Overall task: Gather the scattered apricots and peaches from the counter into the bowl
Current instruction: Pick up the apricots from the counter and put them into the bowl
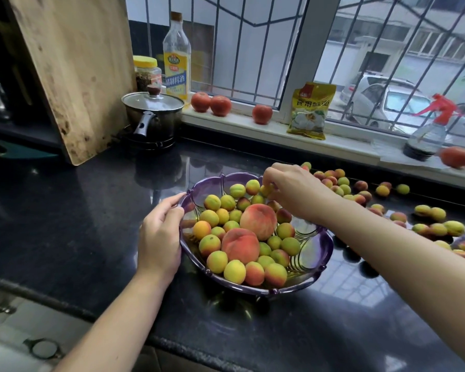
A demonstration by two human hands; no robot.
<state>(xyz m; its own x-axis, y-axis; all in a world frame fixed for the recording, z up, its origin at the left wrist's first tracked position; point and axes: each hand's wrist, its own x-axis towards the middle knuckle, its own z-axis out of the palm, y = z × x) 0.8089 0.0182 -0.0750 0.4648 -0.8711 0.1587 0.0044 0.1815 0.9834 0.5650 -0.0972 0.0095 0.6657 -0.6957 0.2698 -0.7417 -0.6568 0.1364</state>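
Observation:
A purple glass bowl stands on the black counter, holding several yellow-green apricots and two large peaches. My left hand grips the bowl's left rim, thumb over the edge. My right hand hovers over the bowl's far side, its fingers curled round a small apricot. Several more apricots lie scattered on the counter to the right of the bowl, behind and under my right forearm.
A lidded pot and a leaning wooden board stand at the back left. On the windowsill are a bottle, a jar, three tomatoes, a yellow packet and a spray bottle. The counter's front edge runs below.

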